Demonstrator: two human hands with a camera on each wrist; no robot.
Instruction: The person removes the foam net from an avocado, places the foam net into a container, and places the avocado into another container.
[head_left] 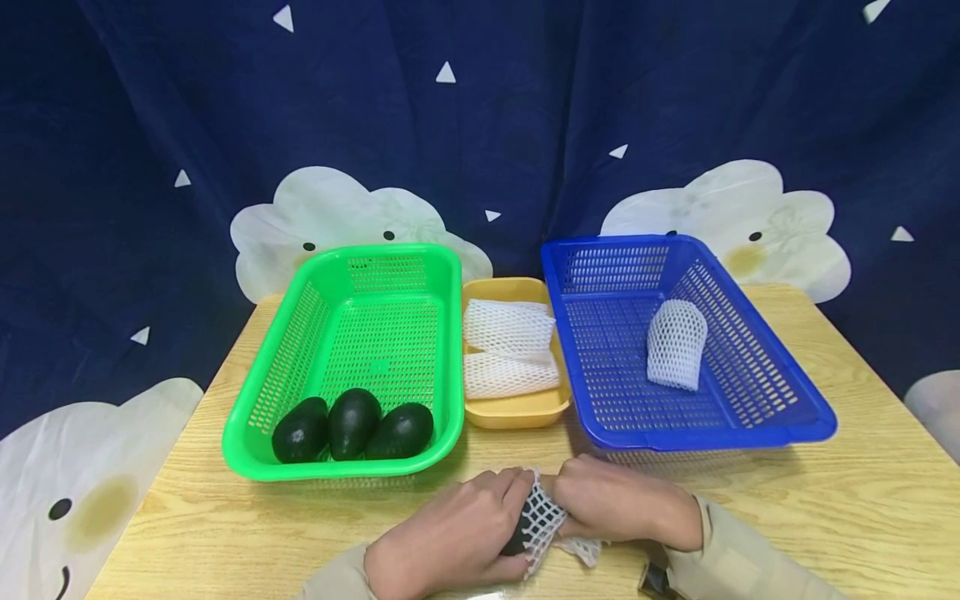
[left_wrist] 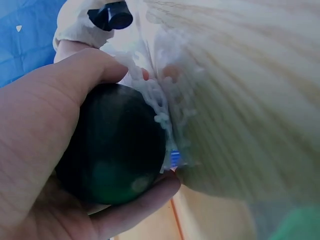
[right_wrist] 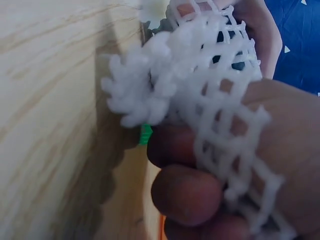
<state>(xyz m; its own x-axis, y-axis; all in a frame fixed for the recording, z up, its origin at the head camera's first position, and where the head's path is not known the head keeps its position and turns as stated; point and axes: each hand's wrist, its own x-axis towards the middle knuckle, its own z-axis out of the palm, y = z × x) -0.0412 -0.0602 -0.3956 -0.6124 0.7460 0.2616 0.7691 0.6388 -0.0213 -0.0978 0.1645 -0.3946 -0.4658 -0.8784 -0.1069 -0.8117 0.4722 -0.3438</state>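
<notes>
Close to the table's near side, my left hand [head_left: 461,529] grips a dark green avocado [left_wrist: 112,145], thumb on one side and fingers on the other. A white foam net sleeve [head_left: 543,517] covers the avocado's end that faces my right hand [head_left: 618,500]. The right hand's fingers curl round the net, and its bunched loose end [right_wrist: 137,92] sticks out past them in the right wrist view. From the left wrist view, the avocado's other end shows bare. Much of the fruit is hidden behind the left hand in the head view.
A green basket [head_left: 455,358] at the left holds three avocados [head_left: 354,423]. Folded white foam nets [head_left: 510,375] lie in a yellow tray [head_left: 517,412] in the middle. To the right, a blue basket [head_left: 611,358] contains one net-covered piece [head_left: 677,343]. A dark blue curtain hangs behind.
</notes>
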